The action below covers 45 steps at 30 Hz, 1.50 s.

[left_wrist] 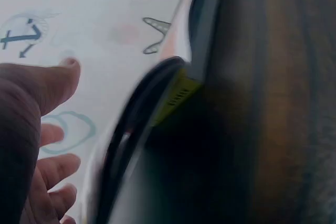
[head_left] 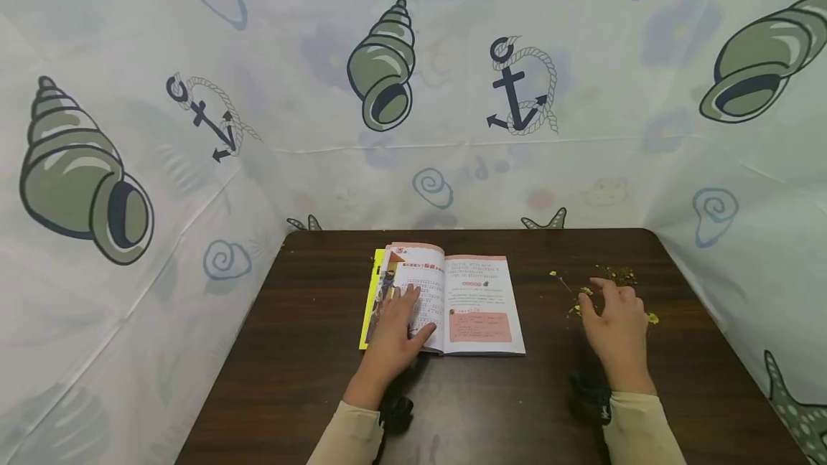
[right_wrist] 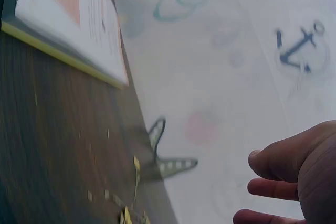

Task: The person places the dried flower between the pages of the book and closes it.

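While the book (head_left: pixel 478 285) lies open near the middle of the tabletop (head_left: pixel 291 364), the left hand (head_left: pixel 395 321) is positioned over its left page, fingers extended and slightly spread, thumb apart, holding nothing; contact with the paper cannot be determined. The right hand (head_left: pixel 615 325) is located to the right of the book, above thin-stemmed yellow flowers (head_left: pixel 652 318), with thumb and fingers parted, loosely bent and gripping nothing. A cluster of small yellow-orange pieces (head_left: pixel 623 275) lies just beyond the right fingertips.
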Each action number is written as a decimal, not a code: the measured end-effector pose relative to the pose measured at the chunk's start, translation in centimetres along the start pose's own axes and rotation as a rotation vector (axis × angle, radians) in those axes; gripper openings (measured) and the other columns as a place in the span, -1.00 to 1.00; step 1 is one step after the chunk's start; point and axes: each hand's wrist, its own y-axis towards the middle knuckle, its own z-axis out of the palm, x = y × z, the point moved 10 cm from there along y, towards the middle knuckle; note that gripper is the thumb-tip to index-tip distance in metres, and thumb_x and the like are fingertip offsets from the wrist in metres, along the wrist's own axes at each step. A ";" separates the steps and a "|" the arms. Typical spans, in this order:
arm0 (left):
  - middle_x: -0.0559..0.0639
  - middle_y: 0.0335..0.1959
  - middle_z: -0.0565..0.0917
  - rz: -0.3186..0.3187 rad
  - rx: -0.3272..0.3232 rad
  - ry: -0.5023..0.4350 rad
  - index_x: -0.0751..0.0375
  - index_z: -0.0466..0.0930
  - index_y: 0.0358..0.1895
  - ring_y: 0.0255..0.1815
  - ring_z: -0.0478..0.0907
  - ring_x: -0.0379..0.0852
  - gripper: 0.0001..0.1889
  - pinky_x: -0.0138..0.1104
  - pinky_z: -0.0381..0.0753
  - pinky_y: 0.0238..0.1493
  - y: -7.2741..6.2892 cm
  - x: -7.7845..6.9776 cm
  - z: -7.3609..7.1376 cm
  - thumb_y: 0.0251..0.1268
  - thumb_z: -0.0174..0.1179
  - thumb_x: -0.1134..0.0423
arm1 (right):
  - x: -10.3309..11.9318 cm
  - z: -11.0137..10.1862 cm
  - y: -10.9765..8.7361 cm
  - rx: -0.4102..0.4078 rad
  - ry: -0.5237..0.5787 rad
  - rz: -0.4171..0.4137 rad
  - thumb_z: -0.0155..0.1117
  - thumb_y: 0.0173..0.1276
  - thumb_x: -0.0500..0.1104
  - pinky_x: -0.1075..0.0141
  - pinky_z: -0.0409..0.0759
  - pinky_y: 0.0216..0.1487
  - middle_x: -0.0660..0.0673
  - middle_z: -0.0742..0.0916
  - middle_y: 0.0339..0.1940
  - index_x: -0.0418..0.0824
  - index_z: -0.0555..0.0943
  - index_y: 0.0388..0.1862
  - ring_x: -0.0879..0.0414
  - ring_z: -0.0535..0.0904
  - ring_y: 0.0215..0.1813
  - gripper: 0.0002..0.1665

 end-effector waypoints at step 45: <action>0.05 0.78 0.26 0.069 0.040 0.030 -0.01 0.56 0.54 0.84 -0.03 0.31 -0.42 0.38 -0.09 0.76 0.4 0.8 4.6 0.52 0.39 0.06 | -8.1 4.5 -0.8 0.309 -0.074 0.253 0.27 0.64 -0.04 0.21 0.30 -0.64 -0.01 0.49 -0.74 -0.27 0.71 0.02 0.07 0.36 -0.67 -0.70</action>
